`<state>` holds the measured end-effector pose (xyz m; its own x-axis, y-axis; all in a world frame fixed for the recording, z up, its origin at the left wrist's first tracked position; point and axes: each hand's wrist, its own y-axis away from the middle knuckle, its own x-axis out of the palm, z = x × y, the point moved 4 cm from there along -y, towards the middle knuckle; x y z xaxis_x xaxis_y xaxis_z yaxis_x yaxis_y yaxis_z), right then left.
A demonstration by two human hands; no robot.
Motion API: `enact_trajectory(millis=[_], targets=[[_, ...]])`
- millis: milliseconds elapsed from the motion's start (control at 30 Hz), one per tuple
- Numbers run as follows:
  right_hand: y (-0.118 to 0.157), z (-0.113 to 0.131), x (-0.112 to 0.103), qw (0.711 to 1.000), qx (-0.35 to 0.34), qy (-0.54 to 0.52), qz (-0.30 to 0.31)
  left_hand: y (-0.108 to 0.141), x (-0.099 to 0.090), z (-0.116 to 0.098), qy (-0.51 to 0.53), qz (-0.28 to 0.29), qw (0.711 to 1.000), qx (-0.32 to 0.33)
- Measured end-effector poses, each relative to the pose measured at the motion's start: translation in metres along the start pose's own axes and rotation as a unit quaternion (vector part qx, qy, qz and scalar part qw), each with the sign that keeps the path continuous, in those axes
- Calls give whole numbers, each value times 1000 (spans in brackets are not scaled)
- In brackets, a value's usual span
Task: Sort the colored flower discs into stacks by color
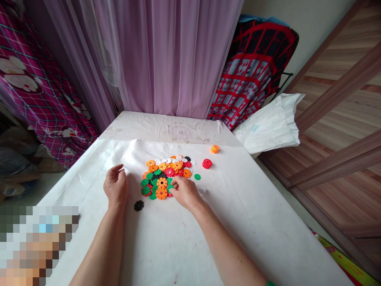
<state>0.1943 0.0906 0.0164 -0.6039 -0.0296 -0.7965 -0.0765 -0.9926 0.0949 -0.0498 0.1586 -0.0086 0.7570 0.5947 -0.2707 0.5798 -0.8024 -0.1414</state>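
Note:
A heap of plastic flower-shaped discs in orange, green, red, white and black (162, 169) lies mid-table. My right hand (186, 192) reaches over the heap's right edge; its thumb and fingertips close on a green disc (170, 188), beside two orange discs (161, 192). Left of the heap, my left hand (116, 186) is raised with fingers loosely curled and a gap by the thumb; nothing shows in it. A black disc (139, 205) lies alone between my left forearm and the heap. A clear or white disc (202, 190) is partly beside my right wrist.
Right of the heap are a red cluster of discs (207, 163), an orange cluster (215, 149) and a single green disc (197, 176). A white cloth (238, 222) covers the table. A white bag (270, 125) stands at its right edge; purple curtains (178, 55) hang behind.

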Motion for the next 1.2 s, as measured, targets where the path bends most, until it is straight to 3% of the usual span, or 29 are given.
enact_trajectory(millis=[100,267,367,467,733,967,1100,1200], targets=[[-10,-20,-15,995,26,-98,-22,0,0,0,0,-2,1000,-1],[-23,-67,-55,960,120,-250,-30,1,-1,-3,-13,6,1000,-4],[-25,-90,-74,953,164,-246,-62,1,0,-3,-13,8,1000,-4],[-25,-104,-77,955,193,-214,-69,1,0,-3,-11,7,1000,-2],[-30,-115,-57,962,191,-185,-60,2,-1,-7,-27,8,1000,1],[-31,-123,-55,974,173,-125,-69,2,-1,-5,-27,9,1000,2],[-25,-116,-60,984,152,-55,-80,2,0,-5,-24,9,1000,1],[-16,-97,-64,988,108,-14,-107,3,-1,-7,-22,4,1000,4]])
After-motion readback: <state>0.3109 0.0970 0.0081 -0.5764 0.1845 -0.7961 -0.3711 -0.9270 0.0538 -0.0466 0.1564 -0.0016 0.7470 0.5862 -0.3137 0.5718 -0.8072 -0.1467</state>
